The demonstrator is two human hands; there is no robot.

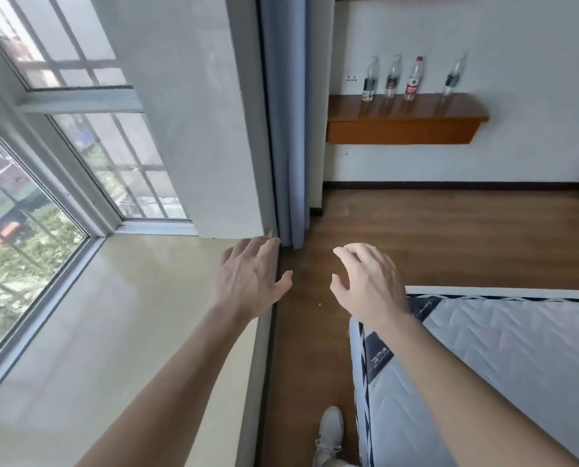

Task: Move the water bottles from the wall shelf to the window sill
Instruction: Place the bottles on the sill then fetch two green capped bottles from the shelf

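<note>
Several clear plastic water bottles stand upright in a row on the brown wooden wall shelf (406,129) at the upper right: one with a dark label (370,80), a second dark-labelled one (392,77), a red-capped one with a red label (414,79) and one further right (454,75). The wide cream window sill (113,315) fills the lower left and bears nothing. My left hand (247,281) hovers with spread fingers over the sill's right edge, holding nothing. Over the floor beside it, my right hand (369,281) has loosely curled fingers and is also empty.
A blue curtain (291,129) hangs between the window recess and the shelf wall. A white quilted mattress (503,365) lies at the lower right. A strip of wooden floor (449,237) runs between sill and mattress toward the shelf. My white shoe (330,429) stands on it.
</note>
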